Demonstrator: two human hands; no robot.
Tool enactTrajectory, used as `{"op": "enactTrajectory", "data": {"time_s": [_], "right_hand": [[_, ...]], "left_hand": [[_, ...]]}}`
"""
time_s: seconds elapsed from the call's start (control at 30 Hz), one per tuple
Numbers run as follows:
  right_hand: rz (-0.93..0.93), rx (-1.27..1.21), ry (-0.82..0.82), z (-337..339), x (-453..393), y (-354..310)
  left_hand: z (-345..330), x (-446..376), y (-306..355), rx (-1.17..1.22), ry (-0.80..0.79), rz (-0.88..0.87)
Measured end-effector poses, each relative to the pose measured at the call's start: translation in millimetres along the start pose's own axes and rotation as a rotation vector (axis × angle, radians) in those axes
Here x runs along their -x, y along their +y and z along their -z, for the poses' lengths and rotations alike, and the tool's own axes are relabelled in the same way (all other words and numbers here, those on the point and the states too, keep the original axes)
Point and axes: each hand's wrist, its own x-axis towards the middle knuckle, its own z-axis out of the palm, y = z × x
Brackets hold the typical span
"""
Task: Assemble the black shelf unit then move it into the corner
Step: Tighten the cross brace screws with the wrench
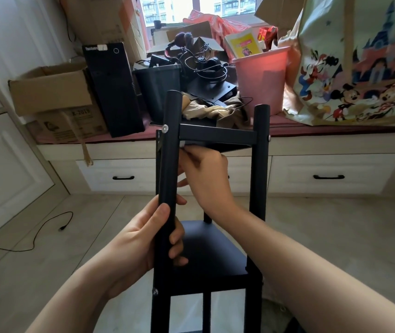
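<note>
The black shelf unit [215, 253] stands upright in front of me, with round black posts and flat black shelves. My left hand [141, 243] grips the near left post [168, 164] around its middle. A silver screw head [165, 128] shows on that post at the level of the upper shelf [218, 135]. My right hand [203, 174] reaches under the upper shelf's left corner, fingers pinched against the inner side of the post; something small and pale sits at its fingertips, too unclear to name. The right post [260, 164] stands free.
A window bench with drawers [331, 176] runs behind the unit, piled with cardboard boxes [54, 92], a black computer tower [113, 90], a pink bin [261, 80], a tangle of cables and a large cartoon-print bag [359, 58]. A black cable [47, 227] lies on the tiled floor at left.
</note>
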Motion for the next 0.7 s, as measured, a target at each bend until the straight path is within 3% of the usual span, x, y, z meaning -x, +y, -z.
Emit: {"op": "enactTrajectory", "data": {"time_s": [0.17, 0.3, 0.7], "right_hand": [[-0.032, 0.136, -0.054, 16, 9, -2], [0.047, 0.292, -0.038, 25, 10, -5], [0.171, 0.354, 0.041, 32, 10, -16]], "left_hand": [[-4, -1, -1, 0.002, 0.026, -0.006], [-7, -1, 0, -0.001, 0.033, -0.005], [-7, -1, 0, -0.008, 0.028, -0.013]]}}
